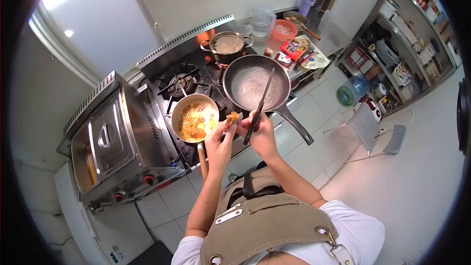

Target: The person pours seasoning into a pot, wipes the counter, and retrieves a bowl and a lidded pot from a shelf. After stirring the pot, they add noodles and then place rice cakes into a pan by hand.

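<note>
My left hand (219,142) pinches a small orange-brown piece (232,118) beside the right rim of a saucepan (195,118), which holds orange and yellow food. In my right hand (262,137) is the black handle of a long dark tool (265,93), perhaps a knife or tongs. Its far end points up over a large dark frying pan (256,82) with pale bubbling liquid in it. Both hands are close together in front of the two pans. The fingertips of my right hand are partly hidden behind the handle.
A two-handled pot (227,44) stands at the back of the stove (182,86). On the right counter are a red bowl (283,29), food packets (298,49) and a small pan (296,18). A steel appliance (114,142) stands left; shelves (407,34) and a chair (364,130) are right.
</note>
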